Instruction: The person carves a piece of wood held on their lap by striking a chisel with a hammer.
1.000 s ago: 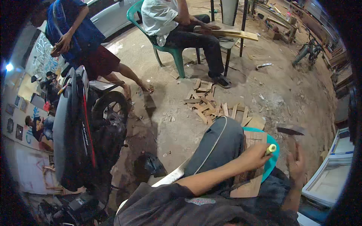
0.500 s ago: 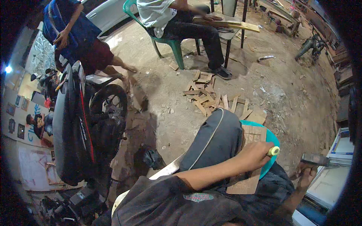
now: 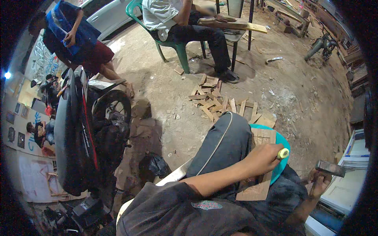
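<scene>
My left hand [image 3: 262, 159] is closed round a yellow-handled chisel [image 3: 283, 153]; its handle end points up and right, and the blade is hidden. Beneath the hand lies a flat brown wooden board [image 3: 254, 193] with recesses cut near its far end. It rests beside my left thigh, over a round teal surface [image 3: 280, 169]. Out to the right, my right hand [image 3: 319, 183] grips a hammer [image 3: 330, 168]. The dark, blocky hammer head is raised beside the board, apart from the chisel; most of the handle is hidden.
Wood offcuts [image 3: 210, 100] lie heaped on the dirt floor past my knee. A motorcycle [image 3: 75, 133] stands at left, near a walking person [image 3: 82, 43]. Someone sits on a green chair [image 3: 181, 53] ahead. White panels [image 3: 346, 185] stand at right.
The hammer has turned slightly, and my left hand keeps its grip on the chisel over the board. The walking person has moved left; the seated person's forearm has come up.
</scene>
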A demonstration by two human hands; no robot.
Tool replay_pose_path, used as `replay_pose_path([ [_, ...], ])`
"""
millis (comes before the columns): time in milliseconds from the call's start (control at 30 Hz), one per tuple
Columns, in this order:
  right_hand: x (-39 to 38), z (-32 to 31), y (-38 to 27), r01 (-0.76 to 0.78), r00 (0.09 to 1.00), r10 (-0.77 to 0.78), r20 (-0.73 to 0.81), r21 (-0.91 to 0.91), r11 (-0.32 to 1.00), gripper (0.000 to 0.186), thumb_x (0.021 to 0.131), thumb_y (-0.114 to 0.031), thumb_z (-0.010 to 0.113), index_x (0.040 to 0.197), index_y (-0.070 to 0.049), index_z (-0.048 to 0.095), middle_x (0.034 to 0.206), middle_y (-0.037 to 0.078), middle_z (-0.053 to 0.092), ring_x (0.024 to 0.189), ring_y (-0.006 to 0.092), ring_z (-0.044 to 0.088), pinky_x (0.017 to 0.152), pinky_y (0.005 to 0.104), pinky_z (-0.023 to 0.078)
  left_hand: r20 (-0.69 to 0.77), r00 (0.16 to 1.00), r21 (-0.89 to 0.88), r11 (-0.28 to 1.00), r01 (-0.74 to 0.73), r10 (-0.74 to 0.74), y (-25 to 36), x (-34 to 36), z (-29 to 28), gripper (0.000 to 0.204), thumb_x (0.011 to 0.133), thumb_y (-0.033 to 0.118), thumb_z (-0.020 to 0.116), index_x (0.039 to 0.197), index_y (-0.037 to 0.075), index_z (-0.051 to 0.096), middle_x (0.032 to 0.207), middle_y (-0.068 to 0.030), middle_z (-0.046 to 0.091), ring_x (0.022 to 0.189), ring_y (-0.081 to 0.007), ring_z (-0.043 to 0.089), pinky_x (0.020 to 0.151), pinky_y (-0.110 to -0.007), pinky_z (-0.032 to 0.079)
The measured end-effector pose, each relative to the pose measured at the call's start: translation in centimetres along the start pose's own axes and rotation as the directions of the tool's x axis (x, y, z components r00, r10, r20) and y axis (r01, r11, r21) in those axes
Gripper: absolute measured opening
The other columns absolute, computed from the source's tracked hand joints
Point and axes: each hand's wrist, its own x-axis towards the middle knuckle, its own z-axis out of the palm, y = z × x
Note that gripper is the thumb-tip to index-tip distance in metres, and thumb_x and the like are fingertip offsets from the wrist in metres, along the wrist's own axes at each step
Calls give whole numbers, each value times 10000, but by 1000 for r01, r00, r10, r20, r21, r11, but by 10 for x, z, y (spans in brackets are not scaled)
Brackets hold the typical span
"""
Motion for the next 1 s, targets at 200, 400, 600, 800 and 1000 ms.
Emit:
replay_pose_path([
  [200, 16, 21, -18, 432, 900, -258, 351, -796, 423, 324, 907, -201, 595, 1138, 20, 543, 770, 48, 574, 624, 133, 525, 572, 212, 397, -20, 999, 20, 999, -43, 44, 0, 0, 6, 196, 783, 126, 630, 926, 49, 520, 808, -183, 604, 823, -411, 599, 672, -499, 472],
  [400, -1, -41, 21, 189, 982, -190, 12, 35, 981, 449, 934, -379, 562, 1162, 4, 518, 789, 58, 560, 596, 120, 490, 510, 247, 403, 25, 1000, 81, 996, -21, 19, 0, 0, 7, 203, 793, 146, 628, 935, 54, 514, 848, -178, 609, 828, -409, 598, 678, -500, 474],
  [600, 7, 22, -20, 342, 938, -254, 235, -740, 579, 350, 902, -310, 613, 1082, -14, 560, 919, 93, 571, 734, 181, 542, 617, 274, 442, 1, 1000, 56, 998, 27, -27, 3, 2, 8, 229, 802, 148, 626, 975, 53, 510, 881, -184, 610, 877, -401, 598, 720, -501, 473],
  [800, -1, 4, -13, 71, 982, -74, -176, -24, 997, 237, 914, -264, 599, 955, -37, 548, 766, 66, 529, 568, 147, 489, 482, 243, 413, 27, 1000, 33, 999, 14, -14, 1, 1, 7, 251, 797, 147, 648, 982, 46, 510, 890, -197, 613, 884, -407, 596, 721, -500, 475],
  [1000, 11, 32, -40, 276, 943, -87, 321, -608, 745, 218, 839, -215, 664, 874, -21, 572, 742, 73, 506, 585, 174, 497, 523, 321, 419, 25, 1000, 65, 998, 13, -14, -1, 2, 10, 263, 800, 145, 647, 999, 44, 510, 884, -196, 614, 886, -409, 596, 717, -499, 473],
])
